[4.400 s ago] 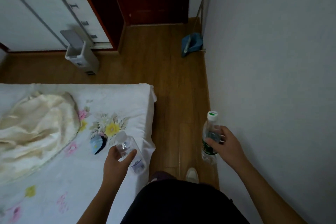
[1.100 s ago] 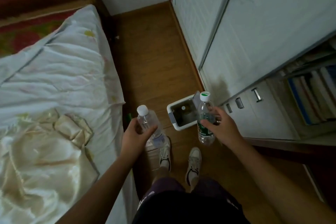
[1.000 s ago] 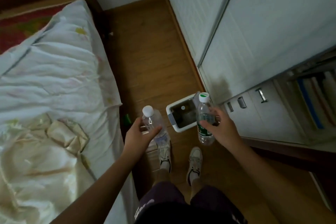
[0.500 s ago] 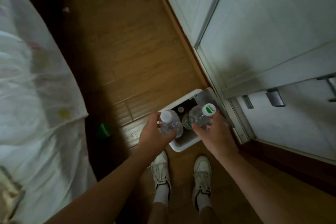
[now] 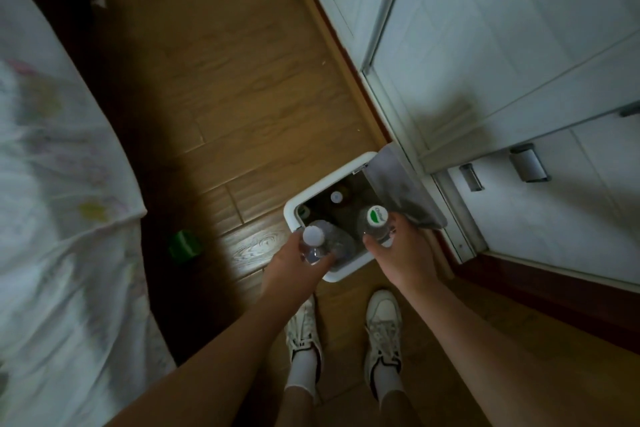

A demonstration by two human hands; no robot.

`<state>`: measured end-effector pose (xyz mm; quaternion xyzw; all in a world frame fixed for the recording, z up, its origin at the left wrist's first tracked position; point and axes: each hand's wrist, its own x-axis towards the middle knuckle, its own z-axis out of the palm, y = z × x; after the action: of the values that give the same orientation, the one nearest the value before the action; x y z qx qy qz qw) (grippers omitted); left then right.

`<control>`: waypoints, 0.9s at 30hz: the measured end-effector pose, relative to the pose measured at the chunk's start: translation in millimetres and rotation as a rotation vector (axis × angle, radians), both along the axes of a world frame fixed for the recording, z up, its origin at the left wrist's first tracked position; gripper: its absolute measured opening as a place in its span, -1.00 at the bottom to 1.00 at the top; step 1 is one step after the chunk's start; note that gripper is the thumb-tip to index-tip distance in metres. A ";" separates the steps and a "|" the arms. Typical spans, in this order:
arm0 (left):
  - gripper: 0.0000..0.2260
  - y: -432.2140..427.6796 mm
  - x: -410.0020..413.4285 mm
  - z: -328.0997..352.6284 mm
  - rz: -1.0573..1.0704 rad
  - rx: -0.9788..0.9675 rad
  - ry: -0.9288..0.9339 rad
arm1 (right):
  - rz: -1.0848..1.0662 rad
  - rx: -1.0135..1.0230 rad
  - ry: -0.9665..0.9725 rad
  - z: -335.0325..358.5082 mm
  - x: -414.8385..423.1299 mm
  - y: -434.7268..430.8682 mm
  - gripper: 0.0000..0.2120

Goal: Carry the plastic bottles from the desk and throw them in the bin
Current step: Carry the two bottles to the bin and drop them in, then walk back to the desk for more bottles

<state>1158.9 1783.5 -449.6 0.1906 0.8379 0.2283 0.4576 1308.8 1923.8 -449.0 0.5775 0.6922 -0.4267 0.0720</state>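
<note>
White bin [image 5: 341, 274] open. Over its near rim left grip [image 5: 294, 267] wraps white-cap bottle [image 5: 325, 243]; right grip [image 5: 405, 256] wraps green-cap bottle [image 5: 375, 215] over the opening.

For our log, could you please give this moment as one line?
left hand: grips white-capped bottle; right hand: grips green-capped bottle; both over open bin; nothing released

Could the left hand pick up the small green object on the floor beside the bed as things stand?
Probably not yet: the left hand grips a clear white-capped plastic bottle above the white bin. The small green object lies on open floor, unobstructed.
</note>
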 end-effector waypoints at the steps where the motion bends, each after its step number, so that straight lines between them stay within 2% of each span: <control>1: -0.50 -1.3 -0.5 1.7 -0.015 -0.020 -0.002 | 0.002 -0.007 -0.014 0.8 3.6 0.0 -0.55; 5: -0.66 -9.2 -1.7 8.9 -0.090 -0.090 0.036 | 0.010 -0.110 -0.037 5.4 22.5 -3.3 -0.51; 11: -0.83 -60.7 -0.1 53.2 -0.109 -0.161 0.055 | 0.065 -0.287 -0.057 37.4 67.6 -17.7 -0.69; 18: -0.87 -152.1 20.5 175.6 0.039 -0.182 0.051 | 0.054 -0.353 -0.068 133.9 113.5 -26.1 -0.75; 22: -0.88 -182.9 54.6 248.4 0.119 -0.137 0.080 | 0.014 -0.380 0.029 198.9 126.8 -25.6 -0.78; 25: -0.90 -201.2 87.6 300.1 0.211 -0.109 0.135 | 0.080 -0.409 0.050 247.0 132.2 -33.8 -0.85; 27: -0.87 -214.0 108.8 332.3 0.295 -0.069 0.175 | 0.196 -0.411 0.059 278.0 133.1 -42.8 -0.89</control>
<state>1267.7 1569.5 -117.3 0.0688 0.9008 0.2468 0.3505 1441.9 1881.0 -171.0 0.4680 0.6455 -0.5662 0.2091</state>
